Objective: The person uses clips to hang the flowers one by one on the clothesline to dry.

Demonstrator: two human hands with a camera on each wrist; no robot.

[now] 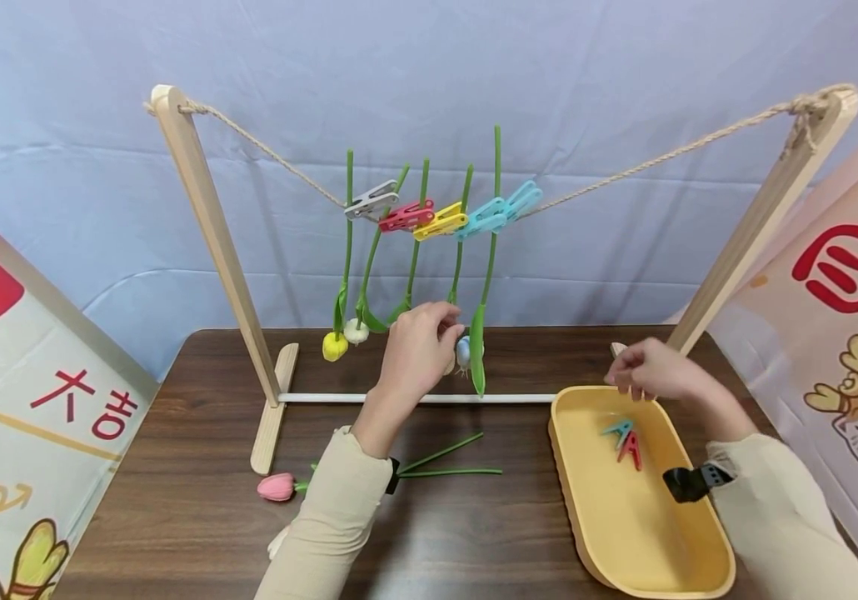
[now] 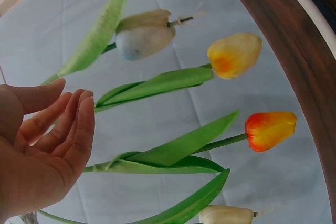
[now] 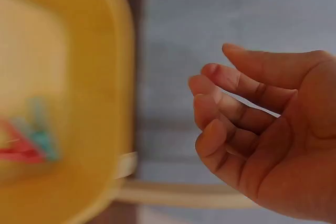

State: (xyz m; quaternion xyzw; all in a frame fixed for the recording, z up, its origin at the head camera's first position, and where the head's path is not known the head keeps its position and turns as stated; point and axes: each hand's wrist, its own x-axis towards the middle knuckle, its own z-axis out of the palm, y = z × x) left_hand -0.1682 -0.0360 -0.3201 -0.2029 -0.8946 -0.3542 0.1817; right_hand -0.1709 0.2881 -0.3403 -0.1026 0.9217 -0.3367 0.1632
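Observation:
My left hand [image 1: 416, 348] is in front of the hanging tulips, fingers loosely bent and holding nothing. In the left wrist view its fingertips are close to the stems; I cannot tell whether they touch. An orange tulip [image 2: 270, 131], a yellow-orange tulip [image 2: 234, 56] and a pale blue tulip [image 2: 145, 36] hang upside down. Grey [image 1: 371, 200], red [image 1: 406, 217], yellow [image 1: 440, 222] and two light blue clothespins [image 1: 483, 217] clip the stems to the rope [image 1: 669, 154]. Above the far edge of the yellow basket [image 1: 571, 467] is my right hand [image 1: 650, 369], loosely curled around nothing.
Inside the basket lie a blue clothespin [image 1: 618, 430] and a red clothespin [image 1: 631, 451]. A pink tulip [image 1: 276, 487] and green stems [image 1: 451, 473] lie on the table [image 1: 489, 533], partly behind my left arm. Wooden posts [image 1: 212, 242] hold the rope; a white bar [image 1: 504, 399] crosses below.

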